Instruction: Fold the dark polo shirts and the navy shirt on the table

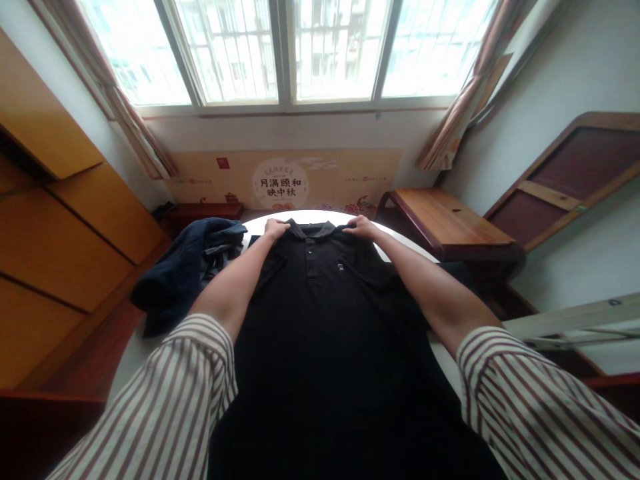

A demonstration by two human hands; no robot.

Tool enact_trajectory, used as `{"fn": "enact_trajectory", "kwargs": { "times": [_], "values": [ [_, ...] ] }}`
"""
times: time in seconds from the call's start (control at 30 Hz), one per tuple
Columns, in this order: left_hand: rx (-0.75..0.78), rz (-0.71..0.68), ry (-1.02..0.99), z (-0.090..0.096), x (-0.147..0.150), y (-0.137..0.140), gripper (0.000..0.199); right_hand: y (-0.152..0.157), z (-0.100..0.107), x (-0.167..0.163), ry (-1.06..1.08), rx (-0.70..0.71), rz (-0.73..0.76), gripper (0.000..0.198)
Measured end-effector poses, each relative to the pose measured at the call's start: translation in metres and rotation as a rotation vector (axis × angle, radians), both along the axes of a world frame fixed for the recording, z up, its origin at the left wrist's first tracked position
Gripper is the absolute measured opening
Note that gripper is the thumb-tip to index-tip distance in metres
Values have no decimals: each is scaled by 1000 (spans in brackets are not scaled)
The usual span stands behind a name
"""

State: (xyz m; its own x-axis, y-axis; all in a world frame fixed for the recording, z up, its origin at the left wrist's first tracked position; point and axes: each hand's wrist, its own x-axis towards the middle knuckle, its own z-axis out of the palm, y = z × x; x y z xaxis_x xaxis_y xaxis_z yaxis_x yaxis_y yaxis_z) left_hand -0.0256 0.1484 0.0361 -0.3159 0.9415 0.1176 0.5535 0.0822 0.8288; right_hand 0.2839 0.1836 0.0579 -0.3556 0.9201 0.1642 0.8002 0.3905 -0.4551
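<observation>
A black polo shirt (320, 320) lies spread front side up on a round white table (260, 219), its buttoned collar at the far edge. A small pale emblem marks its chest. My left hand (275, 229) pinches the shirt at the shoulder just left of the collar. On the other side of the collar, my right hand (362, 228) grips the opposite shoulder between thumb and fingers. Both arms reach forward over the shirt, and its lower part runs out of view toward me.
A heap of dark blue clothing (187, 260) rests at the table's left. Beyond the right edge stands a wooden desk (450, 217), with a framed panel (570, 177) against the wall. Wooden cabinets (65, 233) line the left. A printed cardboard sheet (345, 167) stands below the window.
</observation>
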Motion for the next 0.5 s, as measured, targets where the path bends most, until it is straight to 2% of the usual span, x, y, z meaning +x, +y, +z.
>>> {"fn": "enact_trajectory", "kwargs": {
  "times": [0.07, 0.17, 0.27, 0.33, 0.4, 0.47, 0.5],
  "values": [
    [39, -17, -32, 10, 6, 0, 28, -1, 5, 4, 15, 21, -7, 10],
    [169, -81, -53, 35, 10, -12, 29, -7, 19, 8, 75, 84, 15, 15],
    [427, -172, 22, 66, 6, -51, 27, -35, 45, 14, 160, 202, 136, 17],
    [588, -236, 162, 83, 0, -98, 24, -73, 67, 22, 177, 300, 231, 19],
    [708, -322, 357, 91, -9, -162, 22, -125, 87, 37, 146, 390, 321, 22],
    [809, -475, 552, 89, -19, -237, 17, -187, 99, 57, 71, 456, 423, 27],
    [812, -595, 655, 84, -24, -277, 22, -220, 99, 68, 18, 473, 493, 29]
  ]
}}
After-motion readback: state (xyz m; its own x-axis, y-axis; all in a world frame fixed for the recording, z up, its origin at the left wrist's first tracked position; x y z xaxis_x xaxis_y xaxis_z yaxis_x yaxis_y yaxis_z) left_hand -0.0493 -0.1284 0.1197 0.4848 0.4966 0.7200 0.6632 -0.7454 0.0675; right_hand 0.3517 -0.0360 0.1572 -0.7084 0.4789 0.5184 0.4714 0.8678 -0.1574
